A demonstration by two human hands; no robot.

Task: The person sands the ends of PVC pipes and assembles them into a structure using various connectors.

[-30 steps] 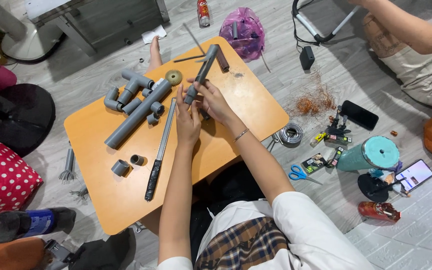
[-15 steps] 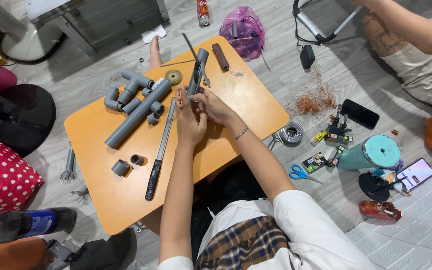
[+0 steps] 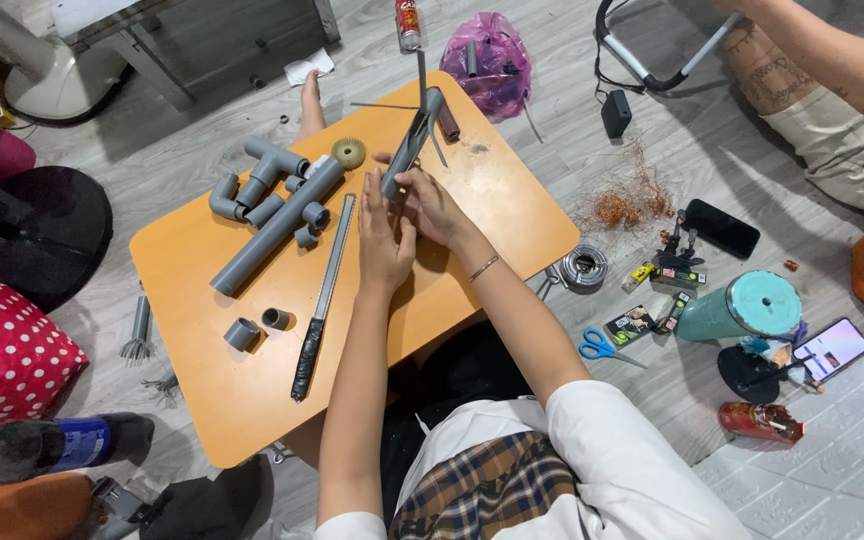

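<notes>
Over the orange table [image 3: 252, 400] both my hands hold a short grey pipe [image 3: 414, 138] with thin grey rods sticking out near its far end. My right hand [image 3: 432, 205] grips its lower part. Pressed against the same lower end from the left is my left hand [image 3: 382, 245]. The pipe tilts up and away from me. A dark brown cylinder [image 3: 449, 124] lies just behind it.
A grey pipe assembly [image 3: 272, 215], a yellow gear [image 3: 348, 153], a long metal file [image 3: 320, 300] and two small pipe rings [image 3: 255, 328] lie on the table's left. On the floor to the right are scissors [image 3: 604, 348], copper wire [image 3: 620, 205], phones and another person's arm [image 3: 822, 60].
The pipe has turned in my hands, its far end swinging right and the thin rods rotating with it. My hands stay at about the same spot.
</notes>
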